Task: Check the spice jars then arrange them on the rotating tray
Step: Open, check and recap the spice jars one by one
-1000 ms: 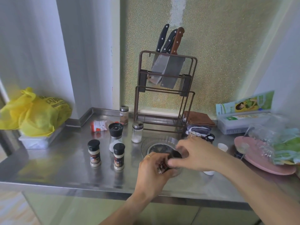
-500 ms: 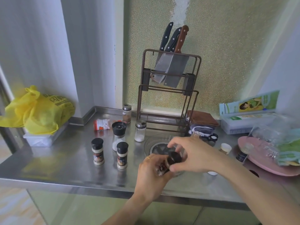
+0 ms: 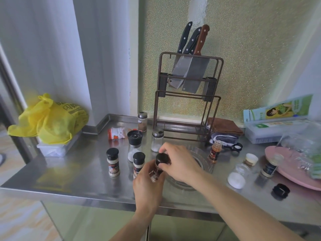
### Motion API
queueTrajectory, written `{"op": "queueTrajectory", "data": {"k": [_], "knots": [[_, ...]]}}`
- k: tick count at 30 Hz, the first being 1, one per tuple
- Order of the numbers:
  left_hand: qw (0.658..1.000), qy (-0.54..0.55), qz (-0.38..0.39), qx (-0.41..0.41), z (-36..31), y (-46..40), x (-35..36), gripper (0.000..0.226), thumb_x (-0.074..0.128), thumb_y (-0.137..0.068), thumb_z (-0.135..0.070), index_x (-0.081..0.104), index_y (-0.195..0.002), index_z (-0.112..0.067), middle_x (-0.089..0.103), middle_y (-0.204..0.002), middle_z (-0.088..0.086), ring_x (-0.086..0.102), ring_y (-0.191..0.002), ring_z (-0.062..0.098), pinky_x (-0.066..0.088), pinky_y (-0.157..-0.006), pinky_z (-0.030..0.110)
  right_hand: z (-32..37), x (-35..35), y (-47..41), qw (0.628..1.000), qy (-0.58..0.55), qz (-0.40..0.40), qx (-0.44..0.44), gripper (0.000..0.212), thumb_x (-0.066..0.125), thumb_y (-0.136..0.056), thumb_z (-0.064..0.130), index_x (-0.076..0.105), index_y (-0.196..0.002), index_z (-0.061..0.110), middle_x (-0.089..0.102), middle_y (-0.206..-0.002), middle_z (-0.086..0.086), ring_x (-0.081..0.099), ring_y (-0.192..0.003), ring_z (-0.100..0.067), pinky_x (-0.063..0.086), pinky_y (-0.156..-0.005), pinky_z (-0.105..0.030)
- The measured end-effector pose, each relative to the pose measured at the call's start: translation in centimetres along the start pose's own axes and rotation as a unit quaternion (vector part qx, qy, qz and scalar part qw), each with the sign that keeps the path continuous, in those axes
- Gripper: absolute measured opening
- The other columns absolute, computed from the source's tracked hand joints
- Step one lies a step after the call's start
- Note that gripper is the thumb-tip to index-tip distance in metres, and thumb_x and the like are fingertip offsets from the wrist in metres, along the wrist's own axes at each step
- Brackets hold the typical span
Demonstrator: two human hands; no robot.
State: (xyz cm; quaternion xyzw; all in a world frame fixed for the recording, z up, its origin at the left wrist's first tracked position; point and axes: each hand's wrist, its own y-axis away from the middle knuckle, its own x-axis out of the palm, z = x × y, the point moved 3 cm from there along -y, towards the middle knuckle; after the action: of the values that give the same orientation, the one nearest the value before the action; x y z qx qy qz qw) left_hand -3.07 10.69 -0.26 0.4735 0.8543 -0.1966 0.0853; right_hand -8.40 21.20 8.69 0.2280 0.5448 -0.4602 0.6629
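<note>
My left hand (image 3: 147,185) grips the body of a dark spice jar (image 3: 159,168) above the steel counter. My right hand (image 3: 177,162) pinches the jar's black cap from above. Right behind the hands lies the clear glass rotating tray (image 3: 205,162), partly hidden. Two black-capped jars (image 3: 113,162) (image 3: 138,162) stand to the left, with a black-topped salt grinder (image 3: 134,145) and a clear shaker (image 3: 157,140) behind them. A brown-filled jar (image 3: 142,121) stands at the back. An uncapped orange-labelled bottle (image 3: 215,151) stands right of the tray.
A knife rack (image 3: 189,94) with cleavers stands at the back. A yellow bag (image 3: 50,119) sits far left, a pink plate (image 3: 295,171) far right. A red-white packet (image 3: 116,133) lies on its side. An open salt jar (image 3: 237,178), loose caps (image 3: 280,190) (image 3: 251,159) and a small jar (image 3: 270,167) lie right.
Both hands with the dark jar have shifted left, off the tray, uncovering the orange-labelled bottle and the open salt jar. The camera has also moved a little.
</note>
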Motion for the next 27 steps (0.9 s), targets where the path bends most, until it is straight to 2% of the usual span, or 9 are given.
{"op": "queueTrajectory", "data": {"k": [3, 8, 12, 14, 16, 18, 20, 24, 27], "knots": [[0.999, -0.018, 0.008, -0.025, 1.2, -0.5, 0.0, 0.029, 0.078, -0.081, -0.022, 0.069, -0.107, -0.031, 0.075, -0.091, -0.018, 0.072, -0.089, 0.005, 0.059, -0.085, 0.038, 0.0, 1.8, -0.4, 1.0, 0.004, 0.004, 0.007, 0.045, 0.077, -0.089, 0.029, 0.06, -0.129, 0.018, 0.068, -0.131, -0.001, 0.062, -0.121, -0.024, 0.051, -0.102, -0.037], [0.999, -0.037, 0.012, -0.021, 2.1, -0.5, 0.4, 0.029, 0.076, -0.084, -0.023, 0.068, -0.112, -0.026, 0.076, -0.098, -0.014, 0.072, -0.097, 0.013, 0.056, -0.084, 0.035, 0.2, 2.9, -0.5, 1.0, 0.006, -0.01, 0.006, 0.044, 0.076, -0.09, 0.028, 0.058, -0.129, 0.017, 0.068, -0.13, -0.002, 0.063, -0.12, -0.025, 0.051, -0.102, -0.038], [0.998, -0.05, -0.023, -0.028, 1.9, 1.0, 0.2, 0.05, 0.078, -0.085, -0.024, 0.059, -0.131, -0.02, 0.07, -0.126, -0.001, 0.067, -0.115, 0.022, 0.051, -0.096, 0.038, 0.0, 2.4, 0.8, 1.0, -0.007, -0.019, -0.001, 0.06, 0.076, -0.09, 0.028, 0.044, -0.14, 0.02, 0.062, -0.13, -0.008, 0.063, -0.115, -0.03, 0.053, -0.096, -0.042], [0.997, -0.038, -0.073, 0.004, 0.9, 2.4, 0.0, 0.056, 0.082, -0.081, -0.02, 0.056, -0.13, -0.022, 0.065, -0.128, 0.002, 0.063, -0.12, 0.027, 0.049, -0.097, 0.042, -0.7, 1.6, 2.2, 0.998, -0.015, -0.054, -0.002, 0.065, 0.072, -0.092, 0.03, 0.036, -0.146, 0.026, 0.058, -0.13, -0.007, 0.063, -0.111, -0.029, 0.054, -0.092, -0.042], [0.992, -0.045, -0.088, 0.084, -0.7, 3.8, 0.7, 0.055, 0.085, -0.076, -0.009, 0.06, -0.123, -0.02, 0.063, -0.124, 0.003, 0.062, -0.117, 0.03, 0.05, -0.093, 0.042, -2.2, 0.7, 4.0, 0.995, -0.032, -0.094, 0.01, 0.061, 0.068, -0.095, 0.031, 0.036, -0.147, 0.029, 0.056, -0.134, -0.003, 0.063, -0.113, -0.025, 0.054, -0.093, -0.04], [0.986, -0.053, -0.053, 0.151, -2.4, 4.8, 2.4, 0.054, 0.085, -0.074, -0.004, 0.062, -0.12, -0.021, 0.062, -0.122, -0.004, 0.06, -0.116, 0.024, 0.049, -0.091, 0.036, -4.3, -0.1, 6.1, 0.991, -0.043, -0.12, 0.035, 0.057, 0.066, -0.096, 0.033, 0.039, -0.146, 0.028, 0.054, -0.141, 0.002, 0.062, -0.119, -0.02, 0.053, -0.097, -0.037], [0.983, -0.05, 0.006, 0.175, -3.7, 5.1, 4.6, 0.053, 0.084, -0.076, -0.008, 0.061, -0.121, -0.024, 0.06, -0.124, -0.009, 0.058, -0.117, 0.018, 0.046, -0.09, 0.03, -6.9, -1.0, 8.6, 0.987, -0.041, -0.135, 0.071, 0.053, 0.064, -0.097, 0.036, 0.041, -0.144, 0.029, 0.052, -0.142, 0.007, 0.061, -0.119, -0.015, 0.051, -0.094, -0.032], [0.976, -0.044, 0.091, 0.195, -5.8, 5.7, 9.8, 0.05, 0.082, -0.081, -0.019, 0.057, -0.123, -0.026, 0.055, -0.121, -0.013, 0.058, -0.114, 0.019, 0.05, -0.092, 0.035, -12.9, -2.9, 13.4, 0.975, -0.012, -0.159, 0.156, 0.048, 0.061, -0.097, 0.042, 0.044, -0.14, 0.033, 0.055, -0.135, 0.013, 0.063, -0.108, -0.012, 0.053, -0.089, -0.032], [0.966, -0.041, 0.134, 0.218, -7.7, 7.1, 13.6, 0.053, 0.081, -0.081, -0.023, 0.054, -0.126, -0.025, 0.053, -0.123, -0.013, 0.054, -0.118, 0.015, 0.046, -0.097, 0.031, -18.2, -4.0, 16.6, 0.956, 0.01, -0.179, 0.234, 0.046, 0.064, -0.094, 0.041, 0.049, -0.137, 0.034, 0.059, -0.133, 0.013, 0.065, -0.103, -0.014, 0.053, -0.085, -0.033]]}}
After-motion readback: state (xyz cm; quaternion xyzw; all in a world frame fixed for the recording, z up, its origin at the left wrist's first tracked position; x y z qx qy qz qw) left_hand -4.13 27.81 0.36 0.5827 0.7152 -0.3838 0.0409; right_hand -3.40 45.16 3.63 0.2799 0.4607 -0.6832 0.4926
